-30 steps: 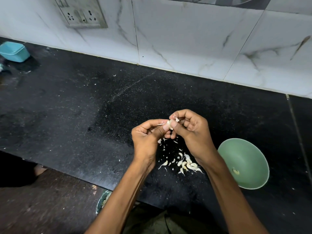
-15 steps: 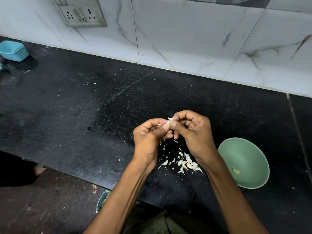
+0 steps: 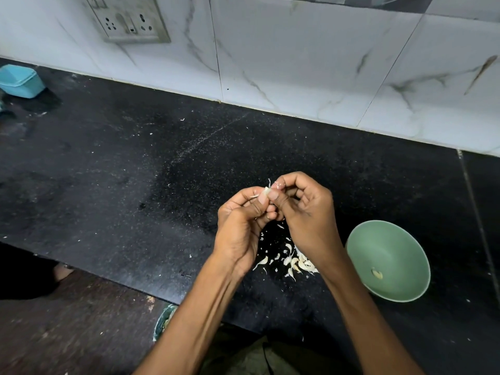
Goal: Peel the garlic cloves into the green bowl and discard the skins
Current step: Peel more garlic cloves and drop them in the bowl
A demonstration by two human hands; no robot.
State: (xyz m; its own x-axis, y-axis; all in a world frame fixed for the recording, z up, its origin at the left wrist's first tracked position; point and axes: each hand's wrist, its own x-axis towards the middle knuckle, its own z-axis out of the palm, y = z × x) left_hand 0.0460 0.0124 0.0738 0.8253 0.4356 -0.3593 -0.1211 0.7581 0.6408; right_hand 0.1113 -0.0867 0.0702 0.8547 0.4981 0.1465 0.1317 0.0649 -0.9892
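Both hands meet above the black counter, holding one small garlic clove (image 3: 266, 191) between them. My left hand (image 3: 243, 228) pinches the clove from the left with curled fingers. My right hand (image 3: 305, 212) pinches it from the right, and a thin strip of skin sticks up beside its thumb. Below the hands lies a pile of garlic skins (image 3: 293, 262) on the counter. The green bowl (image 3: 392, 247) stands to the right of my right wrist, with one peeled clove (image 3: 377, 273) inside.
The black counter (image 3: 135, 171) runs back to a white tiled wall with a socket plate (image 3: 127, 20). A blue plastic tub (image 3: 21, 80) sits at the far left. Under the counter's front edge a bin rim (image 3: 163, 319) shows beside my left forearm.
The hands have stayed together on the clove, shifting only slightly. The strip of skin at the clove's top now stands up a bit more.
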